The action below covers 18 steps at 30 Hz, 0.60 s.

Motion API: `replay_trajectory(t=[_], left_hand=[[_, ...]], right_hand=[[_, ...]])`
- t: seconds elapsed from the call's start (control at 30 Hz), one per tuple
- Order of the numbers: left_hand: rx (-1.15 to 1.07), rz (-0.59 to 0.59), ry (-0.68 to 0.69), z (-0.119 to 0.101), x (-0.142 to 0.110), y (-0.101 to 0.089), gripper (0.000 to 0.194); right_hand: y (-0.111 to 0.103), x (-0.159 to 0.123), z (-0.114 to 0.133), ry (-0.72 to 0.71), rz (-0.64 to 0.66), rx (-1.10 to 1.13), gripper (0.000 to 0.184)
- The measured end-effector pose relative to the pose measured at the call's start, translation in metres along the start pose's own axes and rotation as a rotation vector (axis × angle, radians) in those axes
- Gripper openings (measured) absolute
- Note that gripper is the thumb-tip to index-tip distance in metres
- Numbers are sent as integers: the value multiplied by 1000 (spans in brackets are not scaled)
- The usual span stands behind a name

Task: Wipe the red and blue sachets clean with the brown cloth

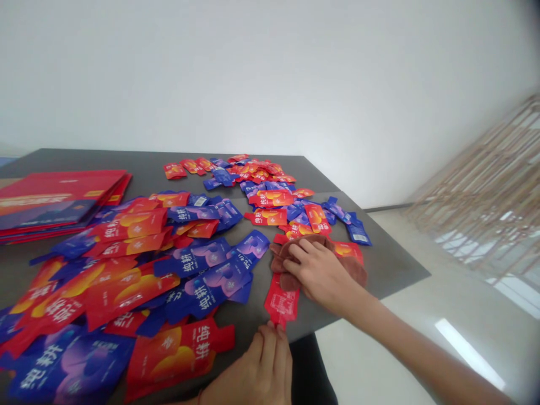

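My right hand [320, 273] lies with fingers pressed on a reddish-brown cloth [358, 270] near the table's right front edge. My left hand [261, 368] is at the near edge, fingers together, their tips touching the bottom of a small red packet [282, 304] that lies just under the cloth. Several red and blue packets [211, 275] are spread over the dark grey table [392, 264], larger ones at the left front, smaller ones [270, 197] farther back.
A stack of flat red sheets or folders [54, 199] lies at the table's far left. A white wall stands behind. To the right is a glossy light floor [422, 349] and a wooden slatted rack [485, 191].
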State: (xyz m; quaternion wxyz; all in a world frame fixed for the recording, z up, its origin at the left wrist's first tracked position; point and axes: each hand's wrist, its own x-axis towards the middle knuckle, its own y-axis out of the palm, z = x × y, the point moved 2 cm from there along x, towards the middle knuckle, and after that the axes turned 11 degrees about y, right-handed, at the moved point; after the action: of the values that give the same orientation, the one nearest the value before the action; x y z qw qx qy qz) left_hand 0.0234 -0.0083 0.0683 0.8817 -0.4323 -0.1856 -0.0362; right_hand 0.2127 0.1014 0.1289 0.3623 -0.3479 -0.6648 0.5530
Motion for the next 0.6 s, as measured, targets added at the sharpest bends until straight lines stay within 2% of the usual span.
replay_trajectory(t=[0.13, 0.27, 0.37, 0.5, 0.6], left_hand=[[5, 2, -4, 1, 1, 0, 37], [4, 1, 4, 4, 3, -1, 38], [7, 7, 10, 3, 4, -3, 39], [2, 2, 7, 0, 2, -4, 38], [-1, 23, -4, 0, 0, -5, 38]], right_hand=[[9, 5, -11, 127, -36, 187, 26], [19, -3, -27, 335, -228, 549, 35], [17, -13, -45, 429, -392, 756, 33], [14, -25, -74, 517, -580, 736, 26], [25, -31, -95, 568, -651, 707, 24]])
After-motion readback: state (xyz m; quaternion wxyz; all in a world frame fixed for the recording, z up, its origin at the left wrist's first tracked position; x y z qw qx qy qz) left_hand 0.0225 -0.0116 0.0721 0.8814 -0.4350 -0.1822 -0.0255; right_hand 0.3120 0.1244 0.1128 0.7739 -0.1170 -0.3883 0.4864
